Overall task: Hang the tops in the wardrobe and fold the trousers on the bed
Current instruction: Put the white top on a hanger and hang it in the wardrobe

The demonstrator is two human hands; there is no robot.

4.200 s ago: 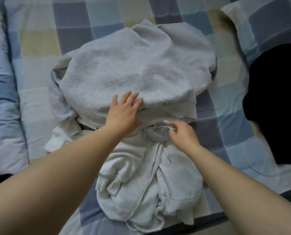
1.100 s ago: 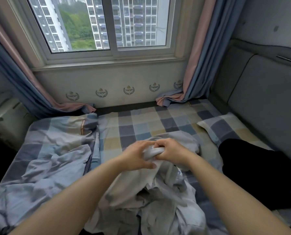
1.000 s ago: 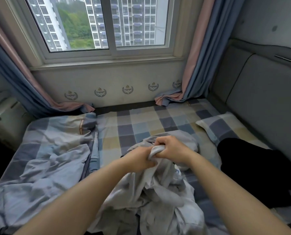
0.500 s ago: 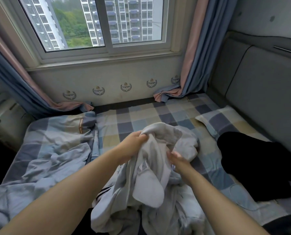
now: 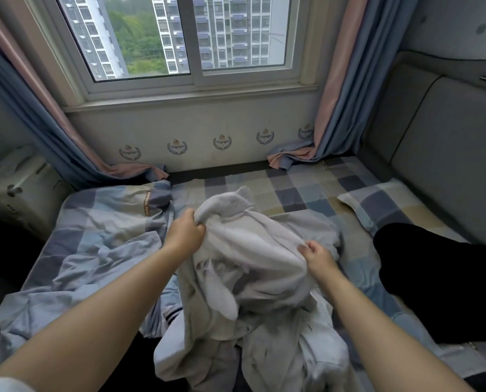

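Note:
A pale grey-white garment [image 5: 250, 250] is lifted off the checked bed [image 5: 301, 190], bunched and hanging in folds over a heap of other light clothes [image 5: 278, 349]. My left hand [image 5: 186, 232] grips its upper left edge, fingers curled into the cloth. My right hand [image 5: 316, 257] pinches the fabric lower on the right side. A loose pocket lining or flap [image 5: 222, 295] dangles in the middle. A black garment [image 5: 434, 278] lies flat on the bed to the right.
A crumpled checked duvet [image 5: 80, 250] covers the bed's left side and a checked pillow [image 5: 383, 205] lies at right by the padded headboard [image 5: 448, 154]. Window [image 5: 185, 38] and curtains [image 5: 340, 89] stand beyond the bed. No wardrobe is in view.
Both hands held the garment bunched close together a second ago. They have since spread apart, the left rising to the upper left and the right dropping to the right, opening the cloth out.

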